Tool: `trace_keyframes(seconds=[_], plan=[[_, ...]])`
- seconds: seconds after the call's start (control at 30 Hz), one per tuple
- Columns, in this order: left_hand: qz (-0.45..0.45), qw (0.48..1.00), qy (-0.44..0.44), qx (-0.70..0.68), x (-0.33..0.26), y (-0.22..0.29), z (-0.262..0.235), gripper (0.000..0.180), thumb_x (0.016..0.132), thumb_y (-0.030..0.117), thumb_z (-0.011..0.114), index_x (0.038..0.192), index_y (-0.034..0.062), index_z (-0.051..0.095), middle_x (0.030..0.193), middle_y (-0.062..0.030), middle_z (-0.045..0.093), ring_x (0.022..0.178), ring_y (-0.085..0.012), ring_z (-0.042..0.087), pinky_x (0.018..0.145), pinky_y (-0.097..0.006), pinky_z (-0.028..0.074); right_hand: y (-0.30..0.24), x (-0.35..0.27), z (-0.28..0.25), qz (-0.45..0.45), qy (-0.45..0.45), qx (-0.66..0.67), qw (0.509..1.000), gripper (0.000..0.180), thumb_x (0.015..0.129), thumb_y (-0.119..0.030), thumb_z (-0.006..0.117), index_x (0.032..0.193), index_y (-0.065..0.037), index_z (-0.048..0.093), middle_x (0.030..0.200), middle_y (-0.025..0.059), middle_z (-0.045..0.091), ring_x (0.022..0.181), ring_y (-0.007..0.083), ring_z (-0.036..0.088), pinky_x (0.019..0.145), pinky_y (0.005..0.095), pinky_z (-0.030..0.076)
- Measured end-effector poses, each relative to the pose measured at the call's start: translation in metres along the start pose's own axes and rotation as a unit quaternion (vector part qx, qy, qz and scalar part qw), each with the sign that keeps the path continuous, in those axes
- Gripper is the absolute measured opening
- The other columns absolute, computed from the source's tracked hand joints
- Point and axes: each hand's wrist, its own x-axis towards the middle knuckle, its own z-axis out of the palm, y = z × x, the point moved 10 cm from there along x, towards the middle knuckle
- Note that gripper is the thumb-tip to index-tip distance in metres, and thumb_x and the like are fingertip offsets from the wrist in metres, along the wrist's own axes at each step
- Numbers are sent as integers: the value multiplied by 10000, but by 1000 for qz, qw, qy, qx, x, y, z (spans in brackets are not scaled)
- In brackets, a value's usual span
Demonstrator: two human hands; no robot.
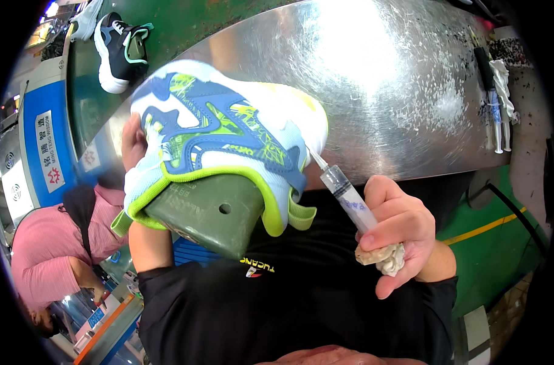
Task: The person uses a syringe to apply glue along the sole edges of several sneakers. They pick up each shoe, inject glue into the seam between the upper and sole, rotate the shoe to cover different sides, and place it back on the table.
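A white, blue and lime-green sneaker (pixel 228 121) is mounted on a dark green shoe last (pixel 204 210), its opening toward me and its sole facing away. My left hand (pixel 133 143) is closed on the sneaker's left side; most of that hand is hidden behind the shoe. In my right hand (pixel 405 228) is a clear syringe (pixel 350 198) with whitish contents, gripped between fingers and thumb. Its thin tip reaches the sole edge near the heel; whether it touches cannot be made out. A crumpled off-white tissue or cloth (pixel 386 258) is tucked in the same hand, below the syringe.
Beyond the sneaker lies a scratched metal tabletop (pixel 259 48). More syringes (pixel 496 118) and a twisted white wad (pixel 502 85) lie at its right end. A black-and-white sneaker (pixel 122 55) stands at far left, near a blue-and-white machine (pixel 49 134). A person in pink (pixel 64 234) bends at left.
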Motion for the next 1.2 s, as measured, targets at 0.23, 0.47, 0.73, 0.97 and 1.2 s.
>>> trace_keyframes(seconds=[0.23,0.47,0.73,0.97,1.2], plan=[[-65,997,-36,-28,-41,-18,-17,491,911,319,494,1286,4,459,1235,-178,544,1094,-303,558,955,-448,445,4,12,4,15,-14,-49,999,497,623,-350,838,965,-34,664,776,-5,653,623,168,444,616,292,337],[-5,999,-38,-33,-82,-33,-101,482,943,281,457,1341,11,421,1384,-161,440,1273,-320,425,1096,-480,308,8,15,12,26,-5,-67,997,462,637,-315,832,963,-36,661,817,-6,679,607,156,454,610,287,329],[-73,995,-24,-66,-130,-72,-69,499,878,162,531,1322,-38,421,1360,-207,449,1249,-327,456,1076,-458,355,7,15,20,26,-14,-86,996,451,638,-308,829,947,-26,661,807,5,675,595,158,470,593,288,322],[-116,991,21,-65,-141,-96,-46,556,845,202,627,1307,-32,424,1222,-159,526,1034,-273,521,851,-376,400,6,13,21,47,-11,-90,995,473,612,-316,841,939,-23,667,805,19,675,579,168,468,585,293,324],[-113,990,-32,-81,-132,-103,-41,582,828,190,632,1315,-37,409,1238,-165,517,1059,-282,516,873,-385,403,1,16,20,72,-38,-60,995,497,577,-310,858,940,-26,670,814,38,670,581,179,457,573,296,331]])
